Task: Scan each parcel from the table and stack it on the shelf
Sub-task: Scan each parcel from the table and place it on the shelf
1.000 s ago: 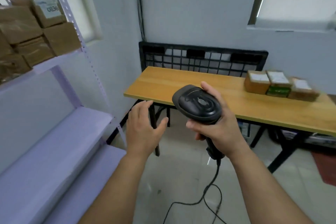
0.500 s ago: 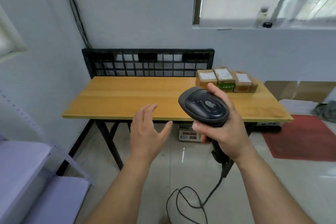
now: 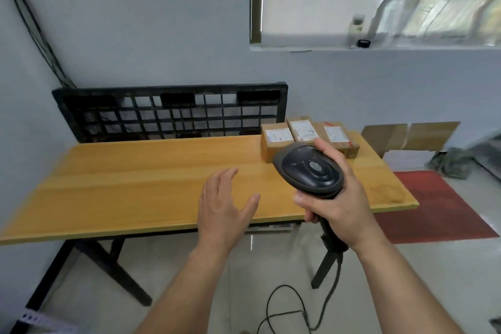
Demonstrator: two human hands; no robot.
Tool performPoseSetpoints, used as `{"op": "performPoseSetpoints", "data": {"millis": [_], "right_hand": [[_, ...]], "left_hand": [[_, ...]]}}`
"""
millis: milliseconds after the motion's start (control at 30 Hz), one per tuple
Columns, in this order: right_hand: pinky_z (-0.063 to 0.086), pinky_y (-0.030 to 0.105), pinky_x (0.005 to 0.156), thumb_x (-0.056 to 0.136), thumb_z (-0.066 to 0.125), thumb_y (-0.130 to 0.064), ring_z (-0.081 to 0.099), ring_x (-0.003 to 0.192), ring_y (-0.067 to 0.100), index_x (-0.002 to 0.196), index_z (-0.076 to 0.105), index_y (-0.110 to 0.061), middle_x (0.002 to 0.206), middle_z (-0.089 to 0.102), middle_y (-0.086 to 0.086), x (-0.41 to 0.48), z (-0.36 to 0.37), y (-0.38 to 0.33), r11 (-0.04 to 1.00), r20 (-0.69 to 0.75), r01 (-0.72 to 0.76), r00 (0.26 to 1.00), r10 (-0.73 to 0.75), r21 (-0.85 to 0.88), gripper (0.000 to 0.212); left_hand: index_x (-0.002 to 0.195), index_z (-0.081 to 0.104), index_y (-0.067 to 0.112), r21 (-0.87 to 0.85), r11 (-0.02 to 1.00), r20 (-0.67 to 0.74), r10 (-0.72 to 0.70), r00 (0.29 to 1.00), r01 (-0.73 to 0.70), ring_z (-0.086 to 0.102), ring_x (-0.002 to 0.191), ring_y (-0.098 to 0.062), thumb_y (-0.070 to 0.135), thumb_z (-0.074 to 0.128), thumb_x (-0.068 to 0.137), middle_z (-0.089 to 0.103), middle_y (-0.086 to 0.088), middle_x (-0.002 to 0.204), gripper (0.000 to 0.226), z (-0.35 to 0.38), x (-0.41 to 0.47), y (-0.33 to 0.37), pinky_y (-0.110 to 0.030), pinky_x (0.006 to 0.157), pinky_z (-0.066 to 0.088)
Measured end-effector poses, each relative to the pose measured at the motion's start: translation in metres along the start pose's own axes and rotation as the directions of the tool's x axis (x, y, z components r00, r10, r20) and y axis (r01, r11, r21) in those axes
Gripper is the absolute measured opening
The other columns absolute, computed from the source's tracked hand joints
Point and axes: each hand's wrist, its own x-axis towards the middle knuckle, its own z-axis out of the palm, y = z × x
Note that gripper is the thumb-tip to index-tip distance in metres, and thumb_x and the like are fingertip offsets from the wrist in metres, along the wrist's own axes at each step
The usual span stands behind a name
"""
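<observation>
Since the earlier frame we have swung further right and drawn nearer the desk (image 3: 130, 187): the shelf (image 3: 32, 317) has slipped almost out of the head view, leaving only a sliver of pale perforated frame in the lower left corner, and the parcels (image 3: 276, 138) stand larger and closer to the middle. We see three of these parcels, brown cardboard boxes each with a white label on top, set side by side and touching at the far right end of the wooden desk, near the wall. Our right hand (image 3: 344, 203) is wrapped round the handle of a black barcode scanner (image 3: 309, 171), thumb pressed just under the head and forefinger reaching up along its far side; the scanner's head covers the near lower corner of the leftmost parcel, though we cannot tell how close it is to the box. Our left hand (image 3: 225, 211) hovers over the near edge of the desk, fingers straight and lightly spread, thumb out, holding nothing. From the scanner's handle a black cable (image 3: 267, 306) drops and loops on the tiled floor. Behind the desk a black plastic pallet (image 3: 168, 114) leans upright against the wall. To the right a red mat (image 3: 433, 206) lies on the floor, and flat cardboard sheets (image 3: 412, 135) lean against the wall beyond it.
</observation>
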Motion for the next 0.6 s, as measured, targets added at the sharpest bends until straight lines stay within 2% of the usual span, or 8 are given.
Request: {"op": "performPoseSetpoints", "data": {"millis": [200,333,600], "right_hand": [[0.054,0.039,0.05,0.066,0.084,-0.008,0.06,0.049,0.028,0.124,0.048,-0.062,0.101,0.064,0.014,0.08,-0.011,0.025,0.999,-0.044,-0.033,0.999,0.031,-0.025,0.087],[0.053,0.034,0.049,0.071,0.082,0.003,0.061,0.05,0.029,0.129,0.047,-0.056,0.112,0.059,0.021,0.123,-0.018,0.048,0.997,-0.076,-0.059,0.996,0.055,-0.056,0.09],[0.055,0.039,0.053,0.071,0.082,0.001,0.063,0.053,0.029,0.119,0.046,-0.067,0.116,0.062,0.01,0.169,-0.038,0.089,0.976,-0.136,-0.189,0.975,0.174,-0.108,0.091]], "left_hand": [[0.139,0.043,0.02,-0.038,0.999,0.023,-0.025,0.999,0.026,0.036,0.128,-0.013,0.039,0.067,0.086,0.043,0.002,0.138,0.062,0.033,0.08,-0.01,-0.033,0.108,0.034],[0.141,0.04,0.023,-0.056,0.997,0.054,-0.054,0.997,0.057,0.036,0.129,-0.012,0.041,0.065,0.087,0.041,0.003,0.138,0.062,0.06,0.123,-0.02,-0.033,0.109,0.034],[0.147,0.033,0.024,-0.083,0.988,0.201,-0.111,0.973,0.13,0.031,0.135,-0.013,0.045,0.057,0.091,0.035,0.003,0.146,0.064,0.113,0.18,-0.035,-0.033,0.11,0.032]]}}
